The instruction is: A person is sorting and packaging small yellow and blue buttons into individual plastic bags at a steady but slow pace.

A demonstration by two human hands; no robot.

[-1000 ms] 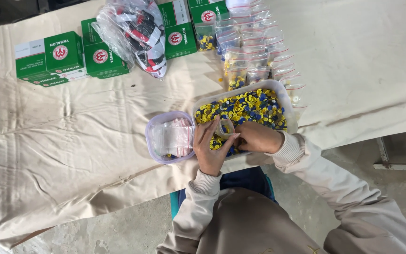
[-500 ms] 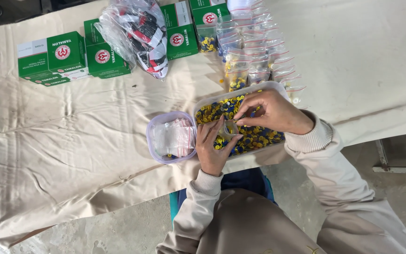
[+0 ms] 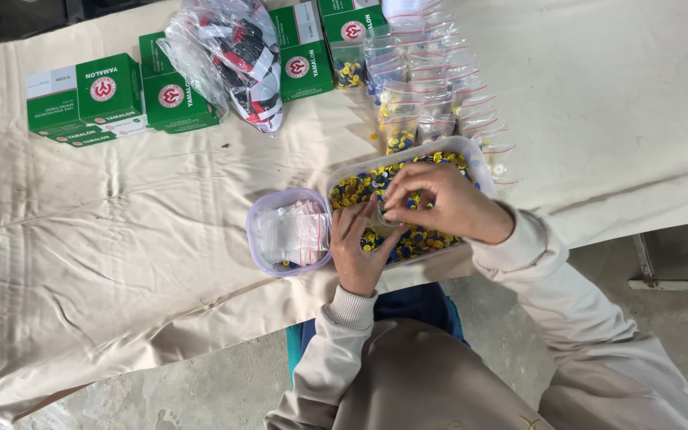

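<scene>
The small clear bag (image 3: pixel 382 216) sits between my two hands, low over the near half of the clear tub (image 3: pixel 471 155) of yellow and blue caps (image 3: pixel 360 187). My left hand (image 3: pixel 357 253) holds it from below, palm up, fingers curled loosely around its underside. My right hand (image 3: pixel 439 201) comes over the top, thumb and forefinger pinched together at the bag's mouth; I cannot tell whether a cap is caught between them. The tub stands at the near edge of the table, and both wrists rest across its rim. Touching its left wall is a smaller round tub (image 3: pixel 258 231) with a stack of empty clear bags (image 3: pixel 292 232) lying in it. Behind the big tub lies a row of filled zip bags (image 3: pixel 431 87), overlapping. Farther back stand green boxes (image 3: pixel 105 91) and a crumpled plastic bag (image 3: pixel 236 60) of red, black and white items, all on the cream cloth (image 3: pixel 121 239).
</scene>
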